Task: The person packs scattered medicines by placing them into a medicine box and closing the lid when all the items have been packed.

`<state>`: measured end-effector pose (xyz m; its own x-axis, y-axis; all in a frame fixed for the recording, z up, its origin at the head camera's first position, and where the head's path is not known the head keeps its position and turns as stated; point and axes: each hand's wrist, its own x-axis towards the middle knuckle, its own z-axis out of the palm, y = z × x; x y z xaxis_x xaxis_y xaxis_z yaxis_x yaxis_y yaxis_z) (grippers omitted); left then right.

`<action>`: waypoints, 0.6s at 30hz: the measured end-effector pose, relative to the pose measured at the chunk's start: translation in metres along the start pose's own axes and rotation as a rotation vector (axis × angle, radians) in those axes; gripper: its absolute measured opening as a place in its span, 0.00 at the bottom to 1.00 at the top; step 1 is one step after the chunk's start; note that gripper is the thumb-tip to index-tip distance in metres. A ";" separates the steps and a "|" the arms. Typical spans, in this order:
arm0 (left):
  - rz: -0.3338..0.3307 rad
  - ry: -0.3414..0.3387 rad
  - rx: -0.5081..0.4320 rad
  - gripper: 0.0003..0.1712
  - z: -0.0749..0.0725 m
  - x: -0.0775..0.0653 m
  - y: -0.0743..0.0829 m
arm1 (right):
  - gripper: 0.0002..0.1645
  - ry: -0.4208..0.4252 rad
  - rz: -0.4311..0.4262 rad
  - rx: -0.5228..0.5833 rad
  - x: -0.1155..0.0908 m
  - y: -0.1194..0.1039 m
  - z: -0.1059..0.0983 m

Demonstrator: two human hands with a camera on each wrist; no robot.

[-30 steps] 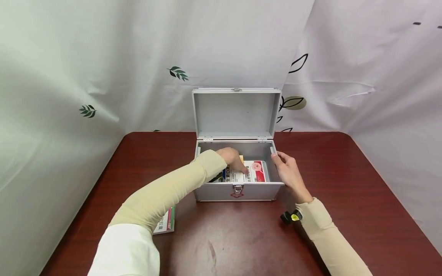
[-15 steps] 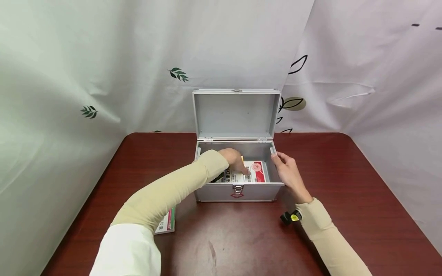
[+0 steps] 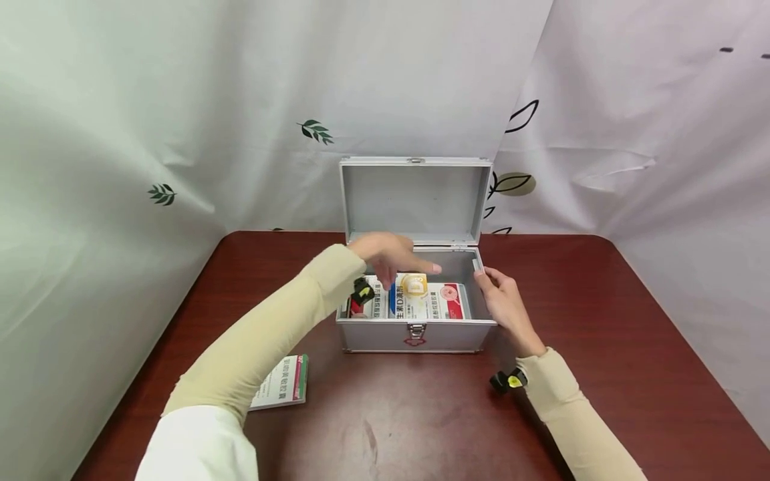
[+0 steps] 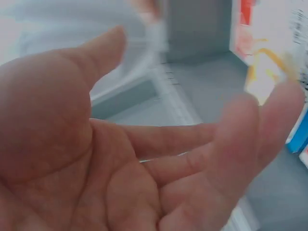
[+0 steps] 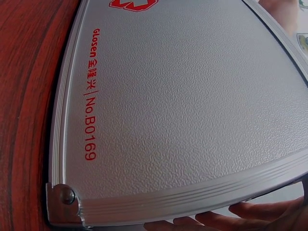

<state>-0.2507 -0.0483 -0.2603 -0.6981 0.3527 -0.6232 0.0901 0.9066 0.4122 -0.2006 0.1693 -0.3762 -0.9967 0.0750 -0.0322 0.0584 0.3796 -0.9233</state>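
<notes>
An aluminium first-aid box (image 3: 373, 339) stands with its lid (image 3: 415, 200) raised. Over its left part is my left hand (image 3: 390, 254), thumb stretched out, holding nothing; the left wrist view shows a bare palm (image 4: 115, 168). Beneath it, in the box, are a blue-edged vitamin D drops carton (image 3: 416, 300) with a yellow emblem, a white and red medicine carton (image 3: 446, 306) to the right, and another medicine carton (image 3: 375, 306) to the left. My right hand (image 3: 504, 302) grips the right wall at its rim; its fingers (image 5: 226, 220) lie along that side in the right wrist view.
A white medicine carton with a green and pink end (image 3: 283, 382) lies on the dark red table (image 3: 373, 427), front left of the box, partly behind the left sleeve (image 3: 265, 334). A white curtain (image 3: 240, 120) hangs behind the table and along its sides.
My left hand has risen out of the box and shifted left, its fingers leaving the cartons and uncovering the yellow emblem. My right hand keeps its place on the right wall.
</notes>
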 end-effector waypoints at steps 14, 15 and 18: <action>0.490 0.506 0.047 0.31 0.005 -0.062 -0.087 | 0.33 -0.021 0.021 -0.029 -0.003 0.002 0.000; 0.490 0.551 0.019 0.31 0.009 -0.066 -0.095 | 0.33 -0.022 0.018 -0.031 -0.003 0.002 0.000; 0.509 0.685 -0.041 0.27 0.024 -0.073 -0.119 | 0.33 -0.027 0.016 -0.033 -0.002 0.000 0.000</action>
<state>-0.1933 -0.1765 -0.2792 -0.8561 0.4848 0.1789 0.4928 0.6617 0.5651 -0.1985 0.1690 -0.3759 -0.9967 0.0564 -0.0578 0.0759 0.4088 -0.9095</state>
